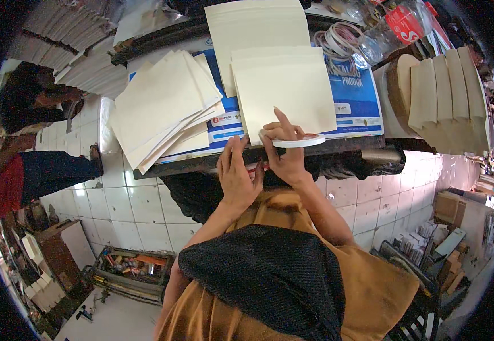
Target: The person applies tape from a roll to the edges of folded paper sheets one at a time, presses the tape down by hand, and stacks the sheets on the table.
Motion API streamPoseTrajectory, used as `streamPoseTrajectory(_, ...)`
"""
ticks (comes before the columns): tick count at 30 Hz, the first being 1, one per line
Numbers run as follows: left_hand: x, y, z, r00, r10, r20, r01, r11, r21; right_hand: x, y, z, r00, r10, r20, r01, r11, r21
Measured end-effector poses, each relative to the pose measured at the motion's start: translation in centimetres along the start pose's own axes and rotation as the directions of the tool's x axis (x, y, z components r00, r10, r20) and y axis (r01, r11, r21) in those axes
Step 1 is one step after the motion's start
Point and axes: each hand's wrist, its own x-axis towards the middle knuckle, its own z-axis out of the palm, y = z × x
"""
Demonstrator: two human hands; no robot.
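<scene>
My right hand (285,153) is at the front edge of a stack of cream paper sheets (284,85), its index finger stretched over the paper. A narrow white roll of tape (301,141) hangs about its fingers, sticking out to the right. Beside it, my left hand (237,177) has its fingers stretched toward the stack's front left corner. A small red thing (254,169) shows between the two hands, partly hidden; I cannot make out what it is. To the left lies a loose fan of cream sheets (164,102).
A blue printed sheet (360,94) covers the table under the papers. Coiled pale cord (338,42) and a plastic bottle (395,31) lie at the back right, near thick paper blocks (449,91). Another person's leg (59,170) is at left. A tool crate (133,267) stands behind me.
</scene>
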Motion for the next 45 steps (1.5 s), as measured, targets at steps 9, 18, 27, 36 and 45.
streamPoseTrajectory(9, 2.5, -0.3, -1.7, 0.991, 0.079, 0.111, -0.084, 0.996, 0.036, -0.5, 0.1, 0.0, 0.998, 0.012, 0.056, -0.010, 0.999, -0.036)
streamPoseTrajectory(18, 2.5, 0.3, -1.6, 0.995, 0.030, 0.092, -0.034, 0.998, 0.045, -0.5, 0.2, -0.2, 1.000, -0.008, -0.025, 0.008, 1.000, 0.001)
streamPoseTrajectory(27, 2.4, -0.4, -2.3, 0.996, 0.059, 0.068, -0.053, 0.995, -0.089, -0.4, -0.2, 0.0, 0.997, 0.055, 0.057, -0.052, 0.997, -0.051)
streamPoseTrajectory(36, -0.2, -0.9, -2.9, 0.997, 0.065, 0.032, -0.058, 0.980, -0.189, 0.1, -0.5, 0.0, 0.995, 0.049, 0.090, -0.047, 0.999, -0.023)
streamPoseTrajectory(45, -0.2, -0.3, -2.3, 0.989, 0.136, 0.065, -0.131, 0.989, -0.069, 0.2, -0.4, 0.0, 0.996, 0.019, 0.091, -0.012, 0.997, -0.076)
